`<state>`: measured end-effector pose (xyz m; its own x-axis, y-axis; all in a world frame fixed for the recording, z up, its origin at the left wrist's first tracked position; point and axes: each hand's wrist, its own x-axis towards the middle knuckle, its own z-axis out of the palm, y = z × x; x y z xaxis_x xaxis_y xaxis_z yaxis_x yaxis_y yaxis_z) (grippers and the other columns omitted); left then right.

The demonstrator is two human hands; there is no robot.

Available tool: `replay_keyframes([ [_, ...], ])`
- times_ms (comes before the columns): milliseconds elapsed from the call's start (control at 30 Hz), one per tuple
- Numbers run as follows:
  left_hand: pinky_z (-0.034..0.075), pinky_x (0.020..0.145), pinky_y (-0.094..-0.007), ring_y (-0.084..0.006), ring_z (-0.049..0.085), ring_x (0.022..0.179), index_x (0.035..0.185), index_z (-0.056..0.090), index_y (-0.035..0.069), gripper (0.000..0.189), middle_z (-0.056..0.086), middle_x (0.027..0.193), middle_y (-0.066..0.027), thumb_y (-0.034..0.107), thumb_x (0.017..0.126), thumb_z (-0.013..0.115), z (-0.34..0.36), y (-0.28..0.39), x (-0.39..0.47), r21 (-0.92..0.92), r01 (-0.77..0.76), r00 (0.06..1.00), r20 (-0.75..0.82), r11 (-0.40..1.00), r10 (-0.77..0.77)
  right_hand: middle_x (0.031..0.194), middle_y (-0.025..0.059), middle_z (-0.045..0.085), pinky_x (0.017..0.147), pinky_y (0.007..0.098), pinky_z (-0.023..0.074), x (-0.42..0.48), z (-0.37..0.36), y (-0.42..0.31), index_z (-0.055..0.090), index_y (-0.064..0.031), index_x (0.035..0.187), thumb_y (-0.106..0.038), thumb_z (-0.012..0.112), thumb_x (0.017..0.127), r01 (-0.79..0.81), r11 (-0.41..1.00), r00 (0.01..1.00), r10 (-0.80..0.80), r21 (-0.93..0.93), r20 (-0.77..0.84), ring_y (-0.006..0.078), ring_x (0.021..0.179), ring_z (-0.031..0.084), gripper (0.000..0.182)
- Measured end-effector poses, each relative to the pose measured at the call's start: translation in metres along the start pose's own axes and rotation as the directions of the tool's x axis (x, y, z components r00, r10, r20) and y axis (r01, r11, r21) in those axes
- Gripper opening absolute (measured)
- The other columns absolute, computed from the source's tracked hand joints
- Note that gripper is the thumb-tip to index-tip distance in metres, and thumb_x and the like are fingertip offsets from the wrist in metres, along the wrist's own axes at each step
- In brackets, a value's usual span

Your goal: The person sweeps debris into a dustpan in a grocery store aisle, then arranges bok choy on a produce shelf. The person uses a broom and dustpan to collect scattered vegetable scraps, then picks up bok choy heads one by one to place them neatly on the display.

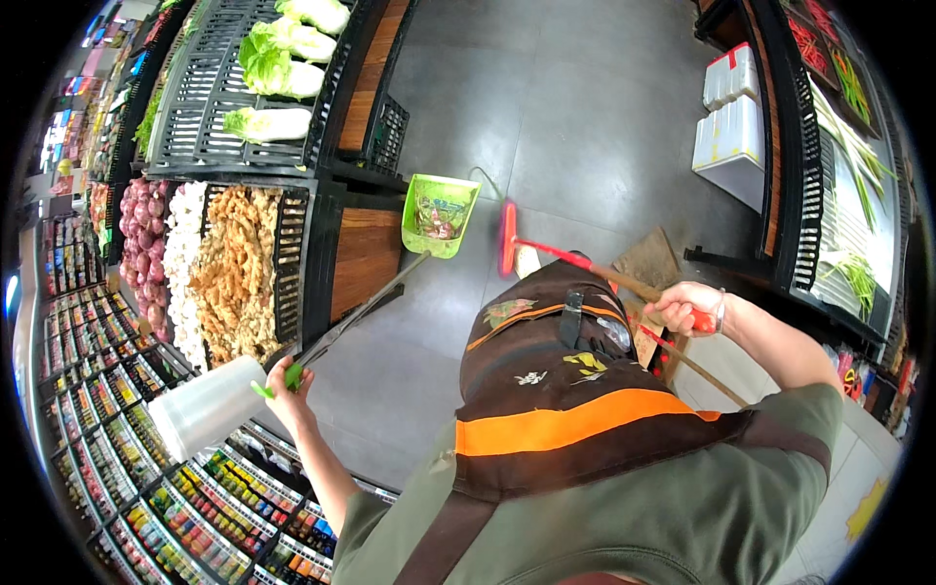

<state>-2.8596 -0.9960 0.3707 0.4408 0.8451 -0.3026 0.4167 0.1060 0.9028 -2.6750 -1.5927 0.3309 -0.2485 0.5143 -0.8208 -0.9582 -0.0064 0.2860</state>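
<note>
My left hand (289,387) grips the green-ended upper part of a long dustpan handle (365,303). At its lower end a lime-green dustpan (468,191) lies on the floor, with dark debris and scraps (437,219) inside. My right hand (687,303) is closed around the red end of a wooden broom handle (629,284). The broom's red and pink head (507,238) is on the floor right of the dustpan, apart from it. Between the two lies a thin green strand (488,179). Beside my left hand is a roll of clear plastic bags (212,406).
Left stands a produce display with napa cabbages (281,77), ginger (234,270), garlic (185,252) and red onions (144,248). White foam boxes (727,150) sit by the right-hand shelf. Near my feet are a cardboard piece (647,259) and another red-and-wood stick (702,369).
</note>
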Motion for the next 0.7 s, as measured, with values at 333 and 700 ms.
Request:
replay_keyframes([
  [333, 0.056, 0.067, -0.0309, -0.0186, 0.061, 0.073, 0.104, 0.058, 0.001, 0.031, 0.061, 0.102, -0.0106, 0.028, 0.090, 0.052, -0.019, 0.080, -0.079, -0.008, -0.067, 0.983, -0.171, 0.998, 0.065, 0.070, 0.0145, 0.060, 0.047, 0.0343, 0.0473, 0.073, 0.094, -0.139, 0.050, 0.0075, 0.105, -0.026, 0.052, 0.088, -0.195, -0.480, 0.980, -0.064, -0.855, -0.187, 0.0224, 0.054, 0.059, 0.038],
  [700, 0.053, 0.054, -0.0236, -0.0142, 0.057, 0.064, 0.091, 0.061, 0.006, 0.024, 0.060, 0.090, -0.0074, 0.028, 0.088, 0.055, 0.038, 0.122, -0.224, 0.006, 0.027, 0.831, -0.556, 1.000, -0.019, 0.087, 0.0139, 0.066, 0.068, 0.0375, 0.0485, 0.277, 0.141, -0.254, 0.068, -0.0034, 0.095, -0.050, 0.080, 0.058, 0.264, -0.879, 0.953, 0.300, -0.396, -0.030, 0.0282, 0.079, 0.062, 0.060],
])
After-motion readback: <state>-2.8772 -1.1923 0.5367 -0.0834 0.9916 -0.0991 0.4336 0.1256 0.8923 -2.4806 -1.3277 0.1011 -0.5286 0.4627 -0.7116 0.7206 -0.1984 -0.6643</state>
